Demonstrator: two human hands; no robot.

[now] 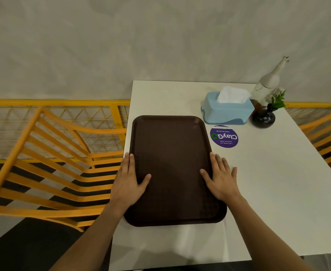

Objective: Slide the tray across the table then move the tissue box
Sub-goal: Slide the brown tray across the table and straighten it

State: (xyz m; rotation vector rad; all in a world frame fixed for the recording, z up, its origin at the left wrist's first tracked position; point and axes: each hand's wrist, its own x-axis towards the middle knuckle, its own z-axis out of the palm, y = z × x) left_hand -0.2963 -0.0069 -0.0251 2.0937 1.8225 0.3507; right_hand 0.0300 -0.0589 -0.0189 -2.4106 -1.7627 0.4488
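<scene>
Palms down, one on each long side of the brown tray [172, 169], because I am meaning to slide it over the worktop [268, 182] rather than lift it, and flat pressure at both rims should be keeping it straight. The tray is lying lengthwise away from me, its left rim running along the worktop's left edge, so the open room for a slide is lying to the tray's right. My left hand [128, 178] is resting spread and flat over the tray's left rim, thumb lying on the tray's floor, fingers stretched along the rim. My right hand [220, 177] is mirroring it on the right rim, thumb inside, fingers splayed onto the worktop just beside the tray (neither hand is curling round anything; both are pressing, not clasping). The blue tissue box [227, 111] is sitting just beyond the tray's far right corner, untouched, with a purple sticker [224, 136] between it and my right hand.
</scene>
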